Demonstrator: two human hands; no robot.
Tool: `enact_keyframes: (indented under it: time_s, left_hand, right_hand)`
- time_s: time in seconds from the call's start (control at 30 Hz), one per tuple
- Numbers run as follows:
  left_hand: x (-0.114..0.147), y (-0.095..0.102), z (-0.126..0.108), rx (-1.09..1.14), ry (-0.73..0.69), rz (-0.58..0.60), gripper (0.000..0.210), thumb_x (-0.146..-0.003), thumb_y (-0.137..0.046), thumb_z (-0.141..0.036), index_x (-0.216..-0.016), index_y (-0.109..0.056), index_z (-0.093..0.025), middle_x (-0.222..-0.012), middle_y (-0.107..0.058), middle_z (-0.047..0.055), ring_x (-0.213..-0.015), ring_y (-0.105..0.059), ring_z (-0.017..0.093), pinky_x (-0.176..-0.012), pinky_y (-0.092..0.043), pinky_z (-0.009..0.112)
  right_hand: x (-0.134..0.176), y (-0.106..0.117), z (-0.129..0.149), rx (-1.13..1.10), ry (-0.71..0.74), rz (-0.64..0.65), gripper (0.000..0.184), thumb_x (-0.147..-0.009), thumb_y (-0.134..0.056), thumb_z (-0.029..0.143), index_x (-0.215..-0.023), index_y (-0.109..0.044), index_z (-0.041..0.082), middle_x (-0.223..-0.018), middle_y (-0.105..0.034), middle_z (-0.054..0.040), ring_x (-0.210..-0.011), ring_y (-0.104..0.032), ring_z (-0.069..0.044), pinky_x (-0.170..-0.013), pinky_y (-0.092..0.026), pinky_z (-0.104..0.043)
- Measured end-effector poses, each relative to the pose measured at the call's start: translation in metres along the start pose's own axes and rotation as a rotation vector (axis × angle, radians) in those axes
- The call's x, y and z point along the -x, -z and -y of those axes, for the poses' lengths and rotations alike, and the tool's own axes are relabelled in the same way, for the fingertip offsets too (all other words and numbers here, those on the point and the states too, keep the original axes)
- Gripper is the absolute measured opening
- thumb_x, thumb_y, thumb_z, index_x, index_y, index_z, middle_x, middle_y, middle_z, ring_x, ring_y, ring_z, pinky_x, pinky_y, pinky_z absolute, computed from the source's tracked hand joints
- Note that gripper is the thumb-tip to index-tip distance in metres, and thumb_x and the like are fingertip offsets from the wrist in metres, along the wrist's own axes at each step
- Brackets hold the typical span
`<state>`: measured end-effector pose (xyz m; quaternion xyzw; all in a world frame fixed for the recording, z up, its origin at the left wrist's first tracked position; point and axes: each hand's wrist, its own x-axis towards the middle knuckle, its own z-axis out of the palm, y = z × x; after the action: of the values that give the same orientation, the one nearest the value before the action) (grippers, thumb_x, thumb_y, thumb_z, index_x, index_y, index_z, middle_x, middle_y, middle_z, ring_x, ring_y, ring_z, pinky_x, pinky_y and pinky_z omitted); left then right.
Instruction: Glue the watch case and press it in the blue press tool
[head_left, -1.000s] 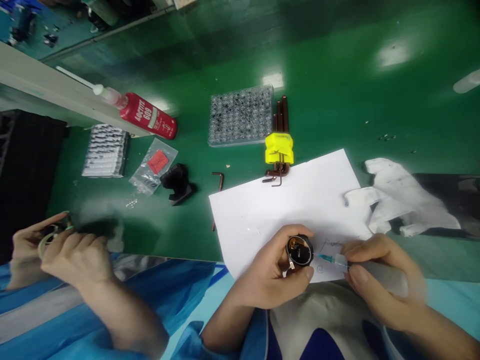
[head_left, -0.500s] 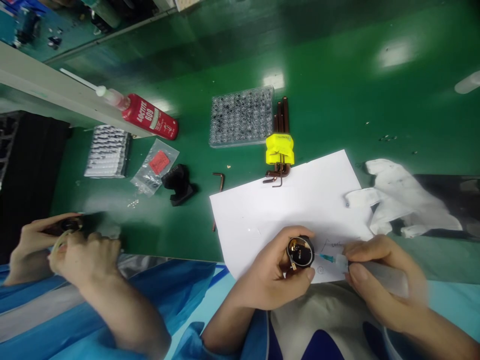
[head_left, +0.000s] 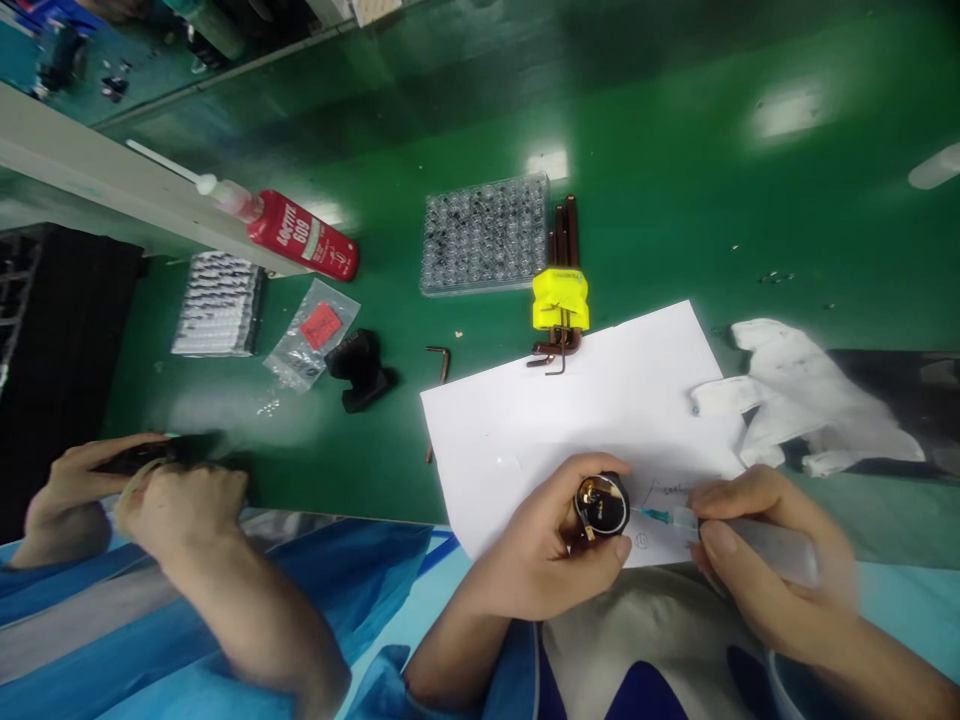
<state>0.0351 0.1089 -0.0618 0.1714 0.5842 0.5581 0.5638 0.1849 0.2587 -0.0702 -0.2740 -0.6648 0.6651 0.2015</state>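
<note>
My left hand (head_left: pixel 544 555) is closed around a small round black part (head_left: pixel 602 506) with a silvery rim and gold-coloured pieces inside, its face turned up. In my right hand (head_left: pixel 772 550) lies a translucent dispensing bottle (head_left: pixel 784 552), gripped between thumb and fingers. Its thin needle tip with a teal hub (head_left: pixel 655 515) points left, close to the rim of the black part; whether it touches I cannot tell. Beneath both hands is a white paper sheet (head_left: pixel 517 420) with some handwriting near the needle.
Beyond the paper are hex keys in a yellow holder (head_left: pixel 561 298) and a clear compartment box (head_left: pixel 485 235). Leftward lie a loose hex key (head_left: pixel 445 365), a black block (head_left: pixel 358 370) and a red Loctite bottle (head_left: pixel 306 235). White gloves (head_left: pixel 817 400) lie right. A co-worker's hands (head_left: pixel 184 510) work at far left.
My hands, the round part and the needle bottle stay almost still. At far left, the co-worker's hands have shifted slightly and the dark thing they hold has tilted.
</note>
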Motion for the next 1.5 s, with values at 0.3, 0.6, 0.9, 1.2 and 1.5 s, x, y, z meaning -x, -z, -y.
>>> enact_keyframes:
  time_s: [0.3,0.6,0.9,1.2,1.5]
  left_hand:
    - [0.000,-0.001,0.000,0.019,-0.010,0.016,0.049,-0.092,-0.066,-0.009,-0.136,-0.054,-0.026,-0.091,-0.052,-0.002,-0.064,-0.043,0.006,-0.055,-0.035,0.015]
    - [-0.001,-0.001,0.000,0.029,-0.002,0.021,0.049,-0.091,-0.065,-0.008,-0.136,-0.054,-0.025,-0.091,-0.052,-0.002,-0.064,-0.044,0.006,-0.055,-0.034,0.015]
    - [0.001,0.000,0.002,0.011,-0.013,0.036,0.048,-0.092,-0.067,-0.011,-0.137,-0.054,-0.026,-0.087,-0.051,-0.003,-0.061,-0.042,0.005,-0.053,-0.033,0.015]
    - [-0.002,0.002,0.006,0.036,0.002,0.012,0.053,-0.091,-0.074,-0.021,-0.139,-0.052,-0.022,-0.091,-0.053,0.000,-0.068,-0.048,0.009,-0.058,-0.037,0.018]
    - [-0.006,0.002,0.019,-0.086,-0.050,-0.034,0.058,-0.090,-0.073,-0.022,-0.142,-0.047,-0.025,-0.092,-0.051,-0.003,-0.069,-0.050,0.010,-0.066,-0.045,0.023]
  right_hand:
    - [-0.002,0.008,-0.006,0.028,0.031,0.080,0.008,-0.100,-0.070,0.030,-0.093,-0.067,0.027,-0.059,-0.059,0.0034,-0.043,-0.052,-0.014,-0.039,-0.041,-0.025]
    - [0.002,0.001,-0.001,0.050,-0.037,-0.015,0.017,-0.100,-0.071,0.040,-0.089,-0.067,0.026,-0.057,-0.057,0.0028,-0.044,-0.050,-0.015,-0.041,-0.036,-0.029]
    - [0.002,-0.001,-0.001,-0.020,-0.093,-0.021,0.016,-0.098,-0.073,0.039,-0.088,-0.068,0.027,-0.056,-0.054,0.0043,-0.042,-0.045,-0.013,-0.042,-0.037,-0.026]
    - [-0.002,0.011,-0.010,-0.010,-0.010,0.048,0.017,-0.099,-0.071,0.037,-0.090,-0.069,0.022,-0.068,-0.063,0.0003,-0.048,-0.054,-0.013,-0.044,-0.042,-0.024]
    - [-0.072,0.028,0.029,0.218,0.298,-0.173,0.009,-0.095,-0.074,0.030,-0.103,-0.070,0.028,-0.100,-0.074,-0.0035,-0.091,-0.071,-0.021,-0.074,-0.056,-0.030]
